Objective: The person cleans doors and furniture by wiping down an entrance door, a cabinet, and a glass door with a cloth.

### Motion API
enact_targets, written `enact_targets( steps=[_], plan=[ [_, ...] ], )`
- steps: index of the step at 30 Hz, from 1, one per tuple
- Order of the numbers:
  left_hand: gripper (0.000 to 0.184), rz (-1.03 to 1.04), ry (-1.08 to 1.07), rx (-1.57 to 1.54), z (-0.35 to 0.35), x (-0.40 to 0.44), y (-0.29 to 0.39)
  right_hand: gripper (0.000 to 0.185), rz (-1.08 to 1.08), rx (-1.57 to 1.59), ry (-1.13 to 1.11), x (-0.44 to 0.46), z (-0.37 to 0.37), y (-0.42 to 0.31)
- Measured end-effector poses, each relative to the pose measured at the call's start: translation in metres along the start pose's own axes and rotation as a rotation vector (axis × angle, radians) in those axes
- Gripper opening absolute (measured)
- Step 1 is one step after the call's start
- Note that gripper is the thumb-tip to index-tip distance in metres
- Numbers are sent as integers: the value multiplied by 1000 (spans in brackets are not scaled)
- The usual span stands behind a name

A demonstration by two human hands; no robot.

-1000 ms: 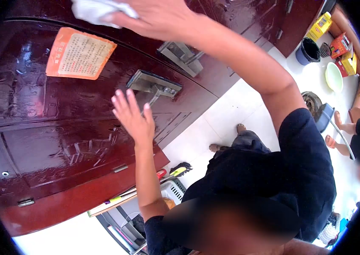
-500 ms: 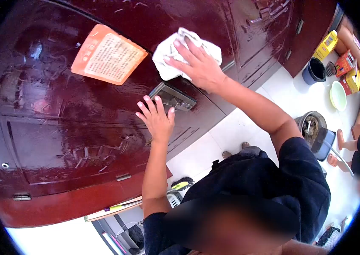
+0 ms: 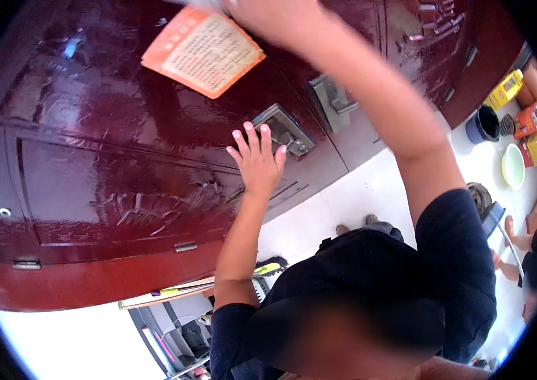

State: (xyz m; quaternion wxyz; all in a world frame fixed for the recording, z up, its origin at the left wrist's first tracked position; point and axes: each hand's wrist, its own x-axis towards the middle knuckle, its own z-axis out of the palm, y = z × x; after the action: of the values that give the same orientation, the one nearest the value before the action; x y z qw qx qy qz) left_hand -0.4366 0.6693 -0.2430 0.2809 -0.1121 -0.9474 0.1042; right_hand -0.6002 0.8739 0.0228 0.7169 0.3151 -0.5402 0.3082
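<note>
the left hand (image 3: 258,157) is holding its empty fingers apart beside the metal handle (image 3: 284,128), which is lying between one and two o'clock, while the nearer right hand (image 3: 271,16), too blurred to tell its grip, is meeting what seems a pale cloth (image 3: 202,2) toward ten o'clock, long axis cut off.

Along the right edge of the floor (image 3: 370,180), beside the brown furniture (image 3: 535,82), there are a yellow container (image 3: 503,90), a red box (image 3: 525,120) and a yellow-red box (image 3: 536,150). Near them are a blue bucket (image 3: 475,131) with a black liner, and a pale green bowl (image 3: 513,167). Lower, a round tub (image 3: 480,199) is near the bare leg (image 3: 522,242) of another person. At the left edge of the floor, there is a brush (image 3: 271,266) with dark bristles.
</note>
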Motion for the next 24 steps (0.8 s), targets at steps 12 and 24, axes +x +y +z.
enact_targets(
  steps=[12,24],
  plan=[
    [73,-46,-52,-74,-10,5,5,63,-8,-25,-674,-129,-57,-84],
    [69,-53,-59,-217,-49,1,11,48,-114,353,-389,42,40,-131]
  ],
)
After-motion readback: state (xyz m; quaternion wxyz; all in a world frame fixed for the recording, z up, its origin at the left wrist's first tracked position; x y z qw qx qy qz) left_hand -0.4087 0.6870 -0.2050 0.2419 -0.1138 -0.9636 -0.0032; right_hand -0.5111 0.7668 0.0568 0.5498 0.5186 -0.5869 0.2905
